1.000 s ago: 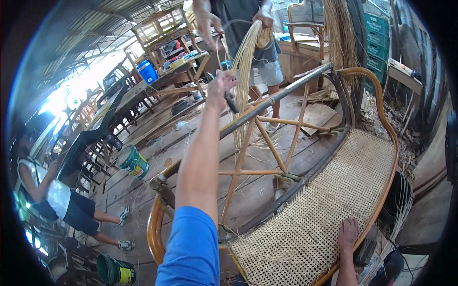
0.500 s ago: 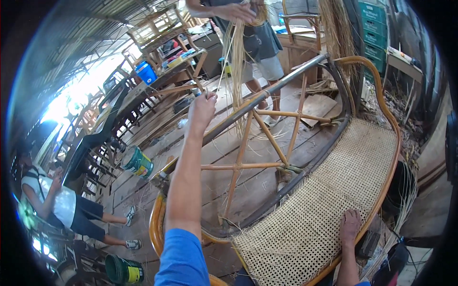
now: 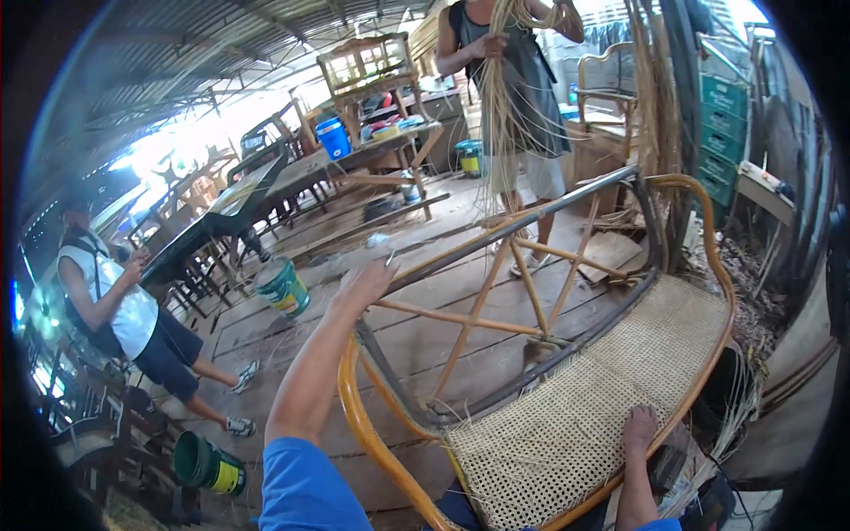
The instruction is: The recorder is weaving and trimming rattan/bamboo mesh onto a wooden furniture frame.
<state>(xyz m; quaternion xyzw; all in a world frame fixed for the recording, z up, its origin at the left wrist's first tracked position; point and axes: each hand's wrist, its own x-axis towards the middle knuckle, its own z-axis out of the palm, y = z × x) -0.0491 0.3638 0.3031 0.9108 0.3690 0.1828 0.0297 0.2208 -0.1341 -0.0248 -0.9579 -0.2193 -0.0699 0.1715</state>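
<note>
Woven cane panel fills the lower right of a curved seat frame, its outer side meeting a glossy brown rim. Right hand on the panel just beside that rim, palm down, fingers laid over the mesh, nothing seen in its grip. Left hand by the left end of the frame's upper rail, fingers bent; slim pale thing at the fingertips, cannot tell what it is or whether it is pinched. Co-worker beyond the frame, loose strands hanging in a bundle from the hands.

On handling, my judgement: right palm best light and spread, near the rim; a hard push mid-panel could dish the weave. Short ends bristle along the panel's inner edge, so care with sleeves and fingers there. Strands likely tangle less if drawn singly, pulled in line with their length, clear of the rail
</note>
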